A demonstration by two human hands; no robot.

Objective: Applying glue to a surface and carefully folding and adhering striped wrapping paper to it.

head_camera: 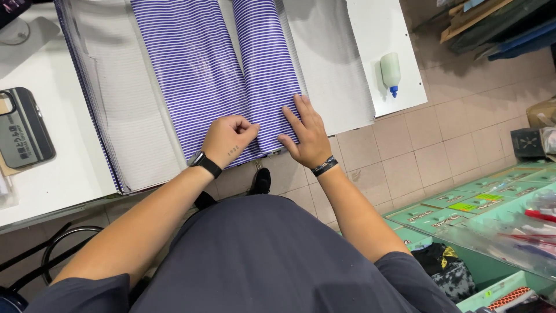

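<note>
Striped sheet (231, 64) lengthwise away from body

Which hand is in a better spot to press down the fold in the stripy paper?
Probably the left hand: its curled fingers sit right on the crease between the two rolled parts of the striped paper. The right hand lies flat on the right roll.

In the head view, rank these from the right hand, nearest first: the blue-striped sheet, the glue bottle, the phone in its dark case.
1. Blue-striped sheet: the right hand lies flat on its near edge, on the white table.
2. Glue bottle: white with a blue tip, beyond the hand to its right.
3. Phone in its dark case: far left.
</note>
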